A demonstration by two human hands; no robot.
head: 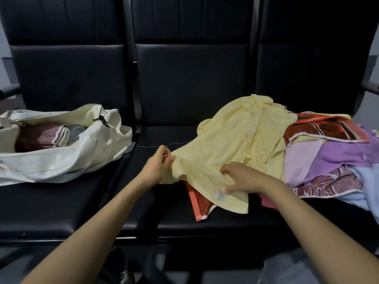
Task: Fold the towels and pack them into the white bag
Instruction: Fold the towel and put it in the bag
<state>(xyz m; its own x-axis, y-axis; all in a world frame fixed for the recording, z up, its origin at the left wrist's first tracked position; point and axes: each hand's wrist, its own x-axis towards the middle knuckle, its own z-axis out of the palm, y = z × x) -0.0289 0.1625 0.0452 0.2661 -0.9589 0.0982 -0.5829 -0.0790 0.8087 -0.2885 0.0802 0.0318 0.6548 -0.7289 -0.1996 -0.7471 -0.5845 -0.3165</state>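
Step in hand, as judged: opening out the pale yellow terry towel (pixel 242 136) before folding. Left hand (pixel 159 167) fingers (pixel 167 153) pinched together on its corner; right hand (pixel 242 177) fingers (pixel 225 171) curled onto the cloth, thumb beside a small label. Next: find straight hems, pull flat onto the black padded seat surface (pixel 184 222) below the fingers. Right of the fingers, heap of coloured towels (pixel 328 152), likely to drag. Far left of the fingers, soft white fabric bag (pixel 61 160), mouth open.
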